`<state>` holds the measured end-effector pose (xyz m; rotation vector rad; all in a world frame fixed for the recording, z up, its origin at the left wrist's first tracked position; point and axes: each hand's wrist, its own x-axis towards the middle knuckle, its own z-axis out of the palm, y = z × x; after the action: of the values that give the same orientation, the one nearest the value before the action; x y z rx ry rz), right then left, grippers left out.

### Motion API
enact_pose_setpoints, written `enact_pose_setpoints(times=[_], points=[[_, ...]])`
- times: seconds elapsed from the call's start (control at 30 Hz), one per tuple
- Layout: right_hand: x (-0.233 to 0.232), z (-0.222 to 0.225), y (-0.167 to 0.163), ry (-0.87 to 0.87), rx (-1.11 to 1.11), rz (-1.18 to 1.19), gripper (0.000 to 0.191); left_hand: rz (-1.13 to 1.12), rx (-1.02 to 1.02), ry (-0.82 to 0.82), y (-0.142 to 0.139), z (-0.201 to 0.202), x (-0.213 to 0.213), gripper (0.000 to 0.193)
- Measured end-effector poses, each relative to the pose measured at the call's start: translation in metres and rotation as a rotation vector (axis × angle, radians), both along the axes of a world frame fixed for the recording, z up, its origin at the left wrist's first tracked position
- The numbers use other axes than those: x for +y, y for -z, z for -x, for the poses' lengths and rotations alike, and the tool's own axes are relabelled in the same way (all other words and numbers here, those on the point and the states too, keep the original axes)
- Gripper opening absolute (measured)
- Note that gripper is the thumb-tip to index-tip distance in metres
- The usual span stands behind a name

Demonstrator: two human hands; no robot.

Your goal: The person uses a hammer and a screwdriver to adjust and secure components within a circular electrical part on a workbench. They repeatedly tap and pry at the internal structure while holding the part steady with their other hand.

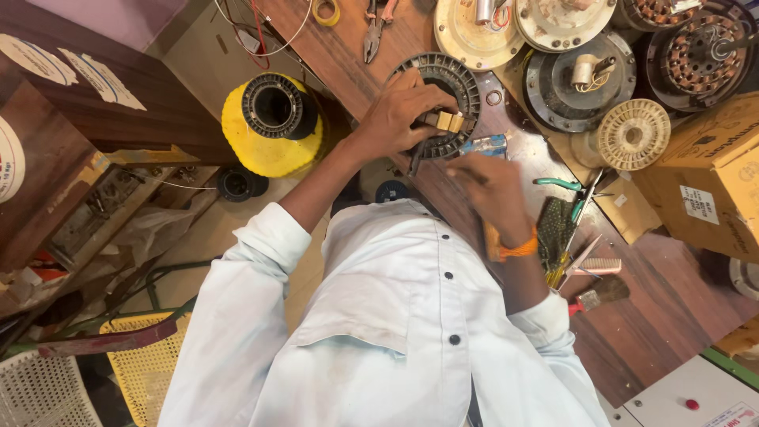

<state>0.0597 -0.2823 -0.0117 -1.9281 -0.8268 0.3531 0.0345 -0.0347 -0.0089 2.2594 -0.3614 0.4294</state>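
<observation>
Dark wooden bench point(664, 316) underneath it all, grain worn and scuffed. Out to the far right of the grip, a brown cardboard box point(711, 170); off to the left, below the bench edge, a fat yellow spool point(273, 126) with a black ribbed core. Right at the grip sits the stator ring point(443, 103), round, dark, slotted all the way around, lying flat on the bench. The left hand point(399, 115) is clamped over its near-left rim, fingers curled shut on the ring beside small tan paper wedges point(447, 120). Just below it, the right hand point(494, 186) hovers, blurred, fingers bunched; whether it pinches anything I cannot tell. Right of that wrist lie green-handled scissors point(563, 186) and a pink comb point(597, 269).
</observation>
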Motion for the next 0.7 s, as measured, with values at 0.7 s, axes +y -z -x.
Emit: enact_pose_setpoints(times=[0.7], points=[[0.039,-0.037,-0.062,-0.048,-0.291,0.073,0.008,-0.131,-0.399,-0.597,0.024,0.034,-0.060,0.051]])
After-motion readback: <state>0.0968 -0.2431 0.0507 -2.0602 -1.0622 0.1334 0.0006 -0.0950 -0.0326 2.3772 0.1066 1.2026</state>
